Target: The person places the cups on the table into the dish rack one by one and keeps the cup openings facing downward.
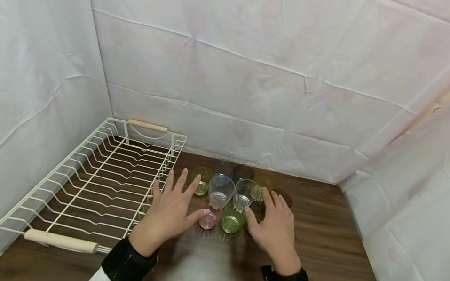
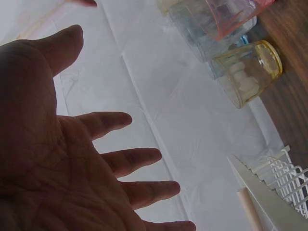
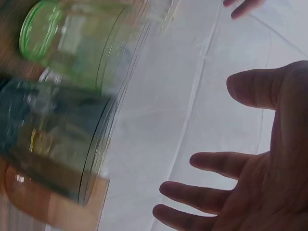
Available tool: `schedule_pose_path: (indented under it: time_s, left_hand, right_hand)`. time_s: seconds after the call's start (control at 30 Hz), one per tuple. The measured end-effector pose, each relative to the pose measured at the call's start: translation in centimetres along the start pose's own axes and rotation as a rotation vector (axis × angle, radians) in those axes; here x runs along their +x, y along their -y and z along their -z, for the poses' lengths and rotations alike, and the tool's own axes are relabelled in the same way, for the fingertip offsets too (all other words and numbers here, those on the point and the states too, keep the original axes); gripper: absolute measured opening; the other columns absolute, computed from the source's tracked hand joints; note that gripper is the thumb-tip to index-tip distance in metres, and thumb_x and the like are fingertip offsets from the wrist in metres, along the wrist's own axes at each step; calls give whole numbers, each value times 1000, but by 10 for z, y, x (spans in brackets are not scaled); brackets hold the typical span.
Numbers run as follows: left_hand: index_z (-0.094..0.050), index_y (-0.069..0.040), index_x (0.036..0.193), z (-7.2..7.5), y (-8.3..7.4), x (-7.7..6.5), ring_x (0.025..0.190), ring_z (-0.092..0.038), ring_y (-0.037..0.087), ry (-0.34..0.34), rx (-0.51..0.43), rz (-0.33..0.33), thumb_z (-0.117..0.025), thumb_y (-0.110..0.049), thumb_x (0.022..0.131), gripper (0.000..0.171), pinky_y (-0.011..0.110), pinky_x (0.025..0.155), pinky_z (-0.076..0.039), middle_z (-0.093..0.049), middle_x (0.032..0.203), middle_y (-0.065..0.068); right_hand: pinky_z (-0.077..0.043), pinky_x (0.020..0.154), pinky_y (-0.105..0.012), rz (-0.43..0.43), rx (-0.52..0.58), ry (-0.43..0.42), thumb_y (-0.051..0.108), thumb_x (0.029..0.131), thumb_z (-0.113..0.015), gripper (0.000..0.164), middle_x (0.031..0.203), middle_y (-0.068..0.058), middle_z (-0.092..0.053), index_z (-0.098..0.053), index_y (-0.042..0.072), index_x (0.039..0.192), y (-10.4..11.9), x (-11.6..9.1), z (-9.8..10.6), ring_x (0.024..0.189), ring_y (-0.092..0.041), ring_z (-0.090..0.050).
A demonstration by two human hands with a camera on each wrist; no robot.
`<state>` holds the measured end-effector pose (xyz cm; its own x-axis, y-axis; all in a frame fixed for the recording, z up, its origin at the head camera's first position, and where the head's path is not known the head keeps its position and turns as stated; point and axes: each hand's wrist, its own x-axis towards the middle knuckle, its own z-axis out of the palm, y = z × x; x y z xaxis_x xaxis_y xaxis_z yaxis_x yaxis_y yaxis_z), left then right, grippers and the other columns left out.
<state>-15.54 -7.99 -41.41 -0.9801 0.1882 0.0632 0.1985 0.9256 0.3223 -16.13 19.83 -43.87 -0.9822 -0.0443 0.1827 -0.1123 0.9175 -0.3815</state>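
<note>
Several drinking glasses stand in a tight cluster on the wooden table. In the head view a pink glass (image 1: 208, 220) and a green glass (image 1: 233, 221) are at the front, with a clear glass (image 1: 221, 190) behind them. My left hand (image 1: 168, 211), fingers spread and straight, is held left of the pink glass; a yellow glass (image 2: 250, 72) shows beyond it in the left wrist view. My right hand (image 1: 275, 225) overlaps the cluster's right side, hiding part of a dark glass (image 3: 53, 134). An orange glass (image 3: 48, 202) appears beside that one. Both palms hold nothing.
A white wire dish rack (image 1: 67, 203) with wooden handles stands on the left of the table (image 1: 336, 269). White sheeting (image 1: 236, 89) hangs behind the table and on both sides. Black bands (image 1: 129, 263) circle both wrists.
</note>
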Motion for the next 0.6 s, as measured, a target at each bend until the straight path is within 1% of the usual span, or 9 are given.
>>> schedule_pose_path:
  time_s: [0.1,0.2,0.33,0.4,0.43,0.47,0.53,0.6]
  left_hand:
    - [-29,-23,171,0,2,1,165,-10,54,7,-14,5,-65,-65,99,91,83,126,-9,-16,179,21]
    - [-30,-22,171,0,4,2,165,-11,54,3,-17,6,-65,-66,99,91,84,126,-9,-17,179,21]
    - [-32,-22,170,-2,7,3,164,-12,55,-1,-19,5,-66,-65,99,90,85,125,-11,-20,178,22]
    - [-32,-22,170,-3,9,4,164,-10,55,-1,-26,7,-66,-65,99,90,85,124,-12,-19,179,22]
    - [-32,-21,170,-3,10,4,164,-9,55,-1,-30,9,-66,-64,99,90,85,124,-12,-18,179,22]
    - [-32,-21,170,-4,11,4,165,-8,55,0,-36,13,-66,-64,99,89,85,124,-13,-18,179,22]
    - [-33,-20,170,-4,12,4,165,-7,55,2,-47,20,-66,-62,100,88,86,123,-13,-17,179,22]
    - [-33,-20,169,-5,13,4,164,-7,56,1,-57,28,-66,-61,100,87,86,122,-14,-18,179,22]
  right_hand:
    - [-38,117,-75,-30,15,-22,48,104,-65,76,164,-27,-44,-41,8,164,-8,-1,4,153,-50,-41]
    - [-43,114,-72,-51,19,-47,49,103,-66,75,160,-27,-47,-44,7,162,-16,-2,8,146,-51,-46]
    - [-51,103,-66,-98,34,-81,52,103,-66,68,149,-26,-54,-55,5,152,-27,-6,7,136,-48,-52]
    - [-54,93,-61,-134,41,-111,53,104,-64,63,137,-25,-61,-62,2,141,-33,-9,5,125,-45,-58]
    - [-55,88,-58,-154,42,-130,54,104,-63,60,130,-23,-64,-65,2,134,-36,-11,3,118,-43,-61]
    - [-55,80,-53,-174,46,-145,55,104,-62,57,120,-21,-67,-68,2,125,-39,-12,2,106,-39,-64]
    - [-50,67,-44,-222,50,-151,60,104,-58,56,104,-16,-69,-70,6,110,-46,-13,-2,85,-32,-64]
    - [-44,61,-36,-267,58,-129,65,103,-56,58,94,-11,-70,-69,9,102,-52,-13,-5,72,-25,-60]
